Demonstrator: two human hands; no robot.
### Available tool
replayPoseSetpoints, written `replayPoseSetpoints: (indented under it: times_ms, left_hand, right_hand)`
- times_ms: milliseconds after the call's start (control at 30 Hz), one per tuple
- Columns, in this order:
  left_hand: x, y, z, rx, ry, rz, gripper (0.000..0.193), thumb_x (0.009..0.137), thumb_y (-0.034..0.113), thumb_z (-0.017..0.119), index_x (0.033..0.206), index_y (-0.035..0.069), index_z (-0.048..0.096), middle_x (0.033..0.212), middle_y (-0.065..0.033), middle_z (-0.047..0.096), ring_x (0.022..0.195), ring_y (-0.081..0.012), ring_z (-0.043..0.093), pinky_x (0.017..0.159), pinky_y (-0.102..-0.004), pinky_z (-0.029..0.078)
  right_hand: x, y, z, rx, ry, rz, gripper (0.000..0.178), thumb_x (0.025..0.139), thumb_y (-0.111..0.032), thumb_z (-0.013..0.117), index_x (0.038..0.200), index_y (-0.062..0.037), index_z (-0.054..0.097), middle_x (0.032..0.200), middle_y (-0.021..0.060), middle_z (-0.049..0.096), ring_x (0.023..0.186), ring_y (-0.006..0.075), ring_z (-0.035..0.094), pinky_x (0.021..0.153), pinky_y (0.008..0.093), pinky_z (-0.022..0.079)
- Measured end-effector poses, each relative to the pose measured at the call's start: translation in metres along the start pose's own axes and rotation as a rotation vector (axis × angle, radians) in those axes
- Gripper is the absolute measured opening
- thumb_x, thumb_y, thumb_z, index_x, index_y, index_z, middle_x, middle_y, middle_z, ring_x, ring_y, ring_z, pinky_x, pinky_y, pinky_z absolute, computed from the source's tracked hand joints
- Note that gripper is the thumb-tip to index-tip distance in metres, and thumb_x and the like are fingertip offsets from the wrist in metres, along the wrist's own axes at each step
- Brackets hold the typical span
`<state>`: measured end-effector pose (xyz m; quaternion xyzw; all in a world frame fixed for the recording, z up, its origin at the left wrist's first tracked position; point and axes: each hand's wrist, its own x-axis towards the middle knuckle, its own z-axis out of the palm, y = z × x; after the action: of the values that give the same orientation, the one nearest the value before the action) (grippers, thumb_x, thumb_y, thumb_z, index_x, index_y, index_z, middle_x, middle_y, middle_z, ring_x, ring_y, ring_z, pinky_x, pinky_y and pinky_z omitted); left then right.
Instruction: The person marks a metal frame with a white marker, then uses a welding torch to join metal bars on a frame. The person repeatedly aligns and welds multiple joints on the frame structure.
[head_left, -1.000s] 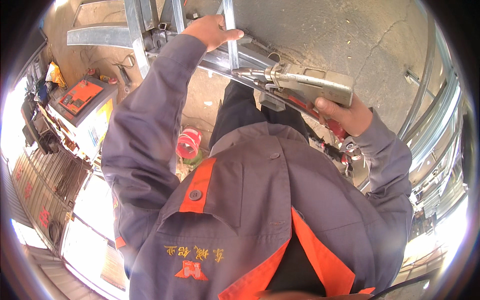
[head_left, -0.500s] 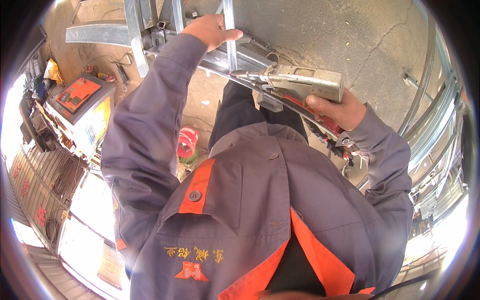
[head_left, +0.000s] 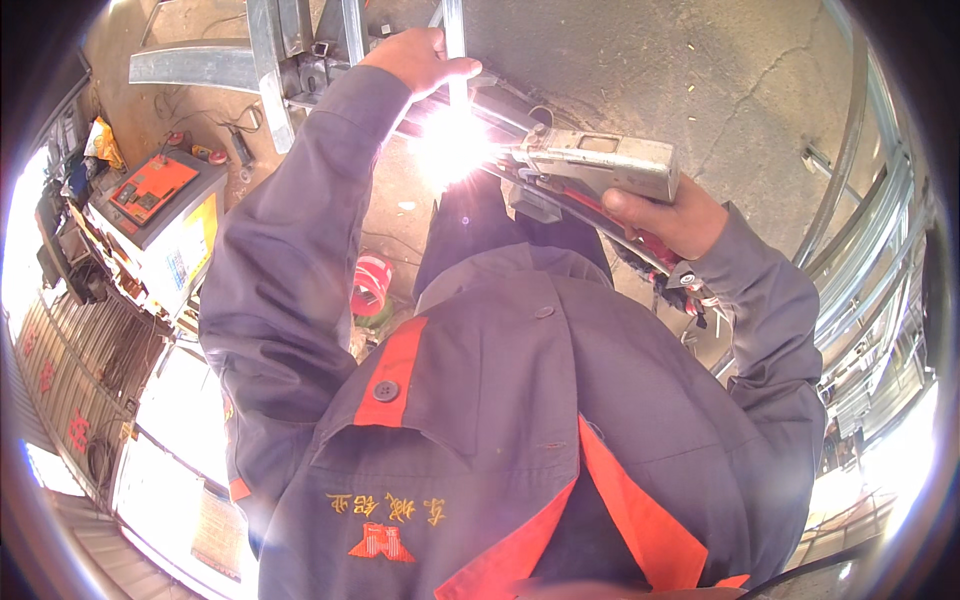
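Note:
My right hand (head_left: 685, 222) is wrapped round the grip of a handheld welding gun (head_left: 605, 160), whose tip points left. At that tip a blinding white welding arc (head_left: 453, 145) hides the joint and the foot of a narrow metal bar (head_left: 455, 35). Higher up, my left hand (head_left: 410, 60) grips this bar, thumb across its near face; the fingers behind it are partly hidden. The bar meets a long metal rail (head_left: 570, 203) that runs slantwise in front of my legs, below the gun.
A grey box with an orange top (head_left: 155, 195) stands at the left, near a yellow bag (head_left: 103, 143). A red bucket-like container (head_left: 371, 285) sits by my legs. A curved metal strip (head_left: 195, 68) lies far left; long metal profiles (head_left: 870, 240) line the right side.
A bright arc has lit at the welding gun's tip, where the bare nozzle was visible before. The gun has shifted slightly left; my left hand has stayed on the bar.

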<state>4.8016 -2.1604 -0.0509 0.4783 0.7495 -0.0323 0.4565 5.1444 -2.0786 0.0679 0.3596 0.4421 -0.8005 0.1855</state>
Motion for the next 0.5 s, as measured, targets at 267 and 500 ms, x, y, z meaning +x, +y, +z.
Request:
replayPoseSetpoints:
  times_ms: [267,500]
  left_hand:
    - [-0.002,0.002,0.0,-0.014,-0.001,-0.031,0.07,0.086,0.063,0.075,0.106,-0.004,0.07,0.096,-0.02,0.074,0.089,-0.0309,0.072,0.081,-0.0408,0.054]
    - [0.008,-0.01,0.005,-0.113,-0.007,0.034,0.067,0.083,0.063,0.078,0.097,-0.002,0.069,0.083,-0.0172,0.075,0.079,-0.0273,0.075,0.076,-0.0404,0.056]
  right_hand:
    - [0.0,-0.001,0.001,-0.028,0.017,-0.005,0.072,0.099,-0.044,0.073,0.153,-0.0023,0.049,0.14,0.0114,0.062,0.126,0.0201,0.058,0.101,0.0344,0.049]
    - [-0.002,-0.001,-0.001,0.024,-0.006,0.025,0.072,0.099,-0.041,0.073,0.154,-0.002,0.047,0.144,0.013,0.061,0.133,0.0223,0.055,0.11,0.036,0.045]
